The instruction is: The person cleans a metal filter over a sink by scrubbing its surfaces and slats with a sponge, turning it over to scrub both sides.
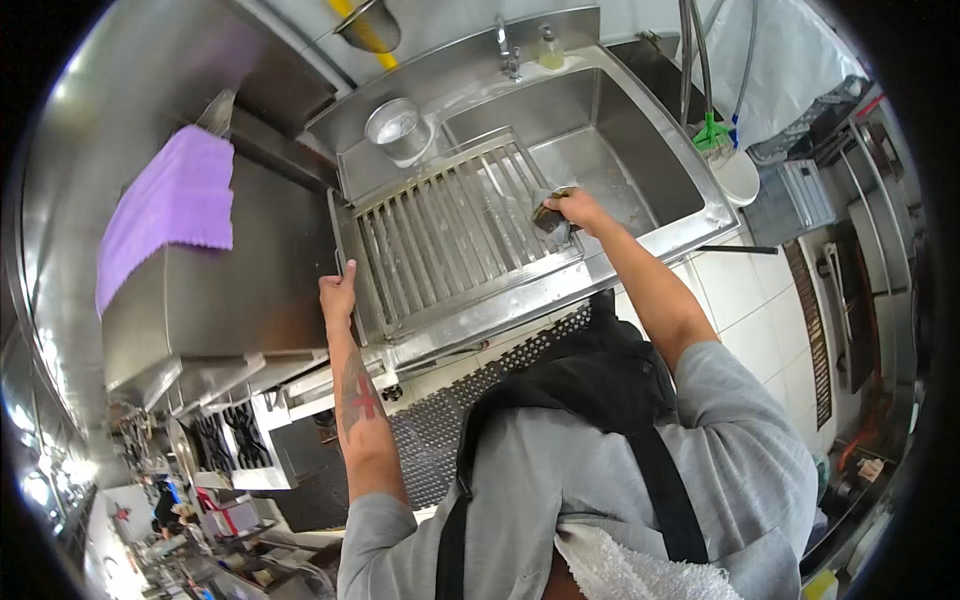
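A slatted metal baffle filter [440, 290] lies tilted across the left part of the steel sink [650, 150], its right end over the basin. My left hand [338, 292] is at the filter's left edge, thumb up and fingers curled against the rim; the fingertips are partly hidden. In my right hand [575, 208] is a crumpled grey and brown scouring pad [550, 215], pressed on the filter's right end. Behind the filter, a round metal pot [395, 128] holds whitish, sudsy-looking contents.
A faucet [506, 50] and a soap bottle [550, 48] stand at the sink's back. To the left, a purple cloth [175, 205] drapes over a steel box. A white bucket [738, 178] and a green-headed mop or broom [712, 132] are on the right. Below lies a perforated mat [425, 440].
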Demonstrator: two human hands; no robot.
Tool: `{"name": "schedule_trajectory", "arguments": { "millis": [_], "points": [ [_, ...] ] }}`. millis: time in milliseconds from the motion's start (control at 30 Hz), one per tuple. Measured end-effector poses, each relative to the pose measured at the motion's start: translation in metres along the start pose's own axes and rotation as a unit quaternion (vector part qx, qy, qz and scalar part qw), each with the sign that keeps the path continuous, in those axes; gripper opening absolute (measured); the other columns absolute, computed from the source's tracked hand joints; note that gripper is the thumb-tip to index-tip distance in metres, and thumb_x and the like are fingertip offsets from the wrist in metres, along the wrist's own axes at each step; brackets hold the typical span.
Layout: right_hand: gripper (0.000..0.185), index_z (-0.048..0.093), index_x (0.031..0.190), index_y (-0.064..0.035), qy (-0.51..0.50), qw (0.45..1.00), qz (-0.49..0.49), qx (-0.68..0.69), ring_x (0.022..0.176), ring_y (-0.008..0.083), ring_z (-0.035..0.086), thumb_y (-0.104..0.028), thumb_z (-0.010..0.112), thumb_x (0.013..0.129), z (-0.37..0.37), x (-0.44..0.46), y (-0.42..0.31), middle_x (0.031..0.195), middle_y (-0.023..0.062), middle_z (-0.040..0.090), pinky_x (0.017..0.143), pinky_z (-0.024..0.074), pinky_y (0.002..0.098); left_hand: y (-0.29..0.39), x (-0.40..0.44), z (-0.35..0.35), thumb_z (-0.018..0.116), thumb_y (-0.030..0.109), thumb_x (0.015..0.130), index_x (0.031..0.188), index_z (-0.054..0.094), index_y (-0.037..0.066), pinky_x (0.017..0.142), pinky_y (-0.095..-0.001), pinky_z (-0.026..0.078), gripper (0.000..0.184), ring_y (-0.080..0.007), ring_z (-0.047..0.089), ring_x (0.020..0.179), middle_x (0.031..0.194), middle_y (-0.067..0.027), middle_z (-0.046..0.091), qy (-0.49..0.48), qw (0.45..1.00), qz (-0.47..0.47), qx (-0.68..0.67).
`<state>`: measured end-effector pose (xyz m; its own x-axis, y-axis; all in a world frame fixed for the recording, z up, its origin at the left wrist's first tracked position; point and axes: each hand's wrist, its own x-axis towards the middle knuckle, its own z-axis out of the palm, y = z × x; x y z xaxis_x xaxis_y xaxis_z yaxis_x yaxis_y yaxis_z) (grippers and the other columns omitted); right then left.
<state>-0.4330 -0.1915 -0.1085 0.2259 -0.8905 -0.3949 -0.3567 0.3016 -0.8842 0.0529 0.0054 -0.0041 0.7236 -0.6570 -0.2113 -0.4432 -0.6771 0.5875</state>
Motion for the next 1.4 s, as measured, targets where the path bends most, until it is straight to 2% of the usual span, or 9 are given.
{"name": "schedule_trajectory", "arguments": {
  "millis": [233,500,600,667,733,867,1000,1133,1400],
  "points": [
    [0.052,0.064,0.125,-0.0028,-0.122,0.988,0.091,-0.010,0.105,0.0244,0.066,-0.038,0.077,0.089,-0.023,0.001,-0.039,0.115,0.0118,0.069,0.077,0.0565,0.0395,-0.005,0.030,0.032,0.067,0.031,0.096,0.154,0.039,0.001,0.110,-0.0363,0.039,0.071,-0.0249,0.052,0.131,0.141,-0.0187,0.058,-0.006,0.987,0.036,-0.158],
    [0.064,0.060,0.132,0.0007,-0.186,0.946,-0.107,-0.243,0.102,0.0318,0.070,-0.046,0.074,0.090,-0.067,0.091,-0.035,0.107,0.0233,0.069,0.080,0.0580,0.0405,-0.013,-0.023,0.040,0.055,0.009,0.096,0.155,0.037,0.000,0.111,-0.0313,0.038,0.063,-0.0239,0.053,0.131,0.146,-0.0162,0.054,-0.006,0.986,0.014,-0.163],
    [0.065,0.062,0.119,0.0022,0.034,0.941,-0.260,-0.216,0.095,0.0355,0.072,-0.054,0.074,0.089,-0.059,0.123,-0.057,0.098,0.0253,0.070,0.074,0.0572,0.0432,0.018,-0.044,0.047,0.056,0.025,0.101,0.153,0.041,0.000,0.115,-0.0353,0.036,0.059,-0.0282,0.048,0.140,0.148,-0.0207,0.054,0.060,0.994,0.045,-0.085],
    [0.062,0.061,0.104,0.0022,-0.071,0.982,-0.145,-0.095,0.082,0.0354,0.073,-0.057,0.072,0.088,-0.071,0.107,-0.130,0.083,0.0206,0.071,0.074,0.0553,0.0454,0.032,-0.052,0.045,0.056,0.033,0.103,0.151,0.044,-0.001,0.116,-0.0360,0.035,0.060,-0.0295,0.047,0.142,0.148,-0.0219,0.054,0.075,0.997,0.013,-0.022],
    [0.054,0.057,0.099,0.0014,-0.008,0.951,-0.253,-0.177,0.071,0.0300,0.072,-0.051,0.070,0.092,-0.061,0.125,-0.148,0.067,0.0158,0.068,0.070,0.0539,0.0404,0.026,-0.038,0.042,0.050,0.050,0.104,0.146,0.050,-0.002,0.115,-0.0374,0.037,0.066,-0.0355,0.051,0.138,0.145,-0.0243,0.056,0.077,0.996,-0.045,-0.013],
    [0.043,0.057,0.115,0.0007,-0.051,0.942,-0.194,-0.270,0.078,0.0241,0.073,-0.036,0.067,0.096,-0.047,0.141,-0.178,0.080,0.0170,0.069,0.074,0.0580,0.0383,0.008,0.024,0.022,0.051,0.058,0.100,0.141,0.058,0.007,0.108,-0.0451,0.044,0.066,-0.0436,0.057,0.125,0.139,-0.0252,0.060,0.040,0.986,0.020,0.158],
    [0.052,0.047,0.139,-0.0108,-0.156,0.972,-0.141,0.104,0.089,0.0197,0.071,-0.022,0.072,0.095,-0.010,0.144,-0.171,0.113,0.0096,0.069,0.070,0.0606,0.0359,0.077,0.053,0.036,0.059,0.057,0.097,0.135,0.064,0.010,0.101,-0.0458,0.050,0.061,-0.0378,0.061,0.122,0.133,-0.0210,0.063,0.210,0.922,0.208,0.249],
    [0.052,0.043,0.146,-0.0124,-0.217,0.952,-0.107,0.189,0.093,0.0202,0.071,-0.012,0.066,0.098,0.048,0.098,-0.170,0.115,0.0093,0.070,0.070,0.0616,0.0365,0.161,0.026,0.066,0.072,0.043,0.095,0.141,0.061,0.011,0.096,-0.0347,0.051,0.057,-0.0241,0.064,0.117,0.128,-0.0148,0.066,-0.051,0.945,0.307,-0.099],
    [0.061,0.039,0.145,0.0018,-0.312,0.903,-0.088,0.283,0.098,0.0291,0.069,-0.010,0.065,0.092,0.088,0.029,-0.199,0.122,0.0180,0.057,0.095,0.0608,0.0517,0.189,-0.007,0.090,0.081,0.037,0.088,0.111,0.068,0.009,0.085,-0.0311,0.053,0.038,-0.0198,0.068,0.100,0.107,-0.0074,0.071,-0.118,0.898,0.405,-0.122]
  ]
}}
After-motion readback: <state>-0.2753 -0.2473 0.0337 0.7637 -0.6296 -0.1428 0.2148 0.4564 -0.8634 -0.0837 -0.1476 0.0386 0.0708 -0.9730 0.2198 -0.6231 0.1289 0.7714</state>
